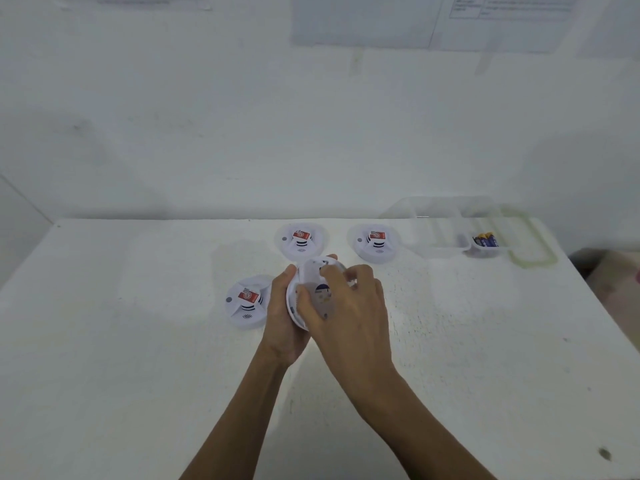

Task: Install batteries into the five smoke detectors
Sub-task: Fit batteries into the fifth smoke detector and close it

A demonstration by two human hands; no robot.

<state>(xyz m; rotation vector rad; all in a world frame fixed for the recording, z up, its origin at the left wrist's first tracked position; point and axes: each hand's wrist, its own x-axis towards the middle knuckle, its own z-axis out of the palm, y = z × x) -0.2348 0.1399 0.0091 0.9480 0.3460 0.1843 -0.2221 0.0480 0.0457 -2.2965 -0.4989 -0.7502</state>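
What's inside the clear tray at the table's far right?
A few blue batteries lie in the small front-right compartment of the clear tray. Their count is unclear; glare hides the larger compartment's contents.

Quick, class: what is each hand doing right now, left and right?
Left hand: holding the smoke detector by its edge, off the table.
Right hand: fingers curled round the same detector's back side.

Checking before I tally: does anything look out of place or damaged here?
Only four detectors show, not five: near-left detector, far-middle detector and far-right detector on the table, held detector between left hand and right hand. Nothing looks spilled or broken.
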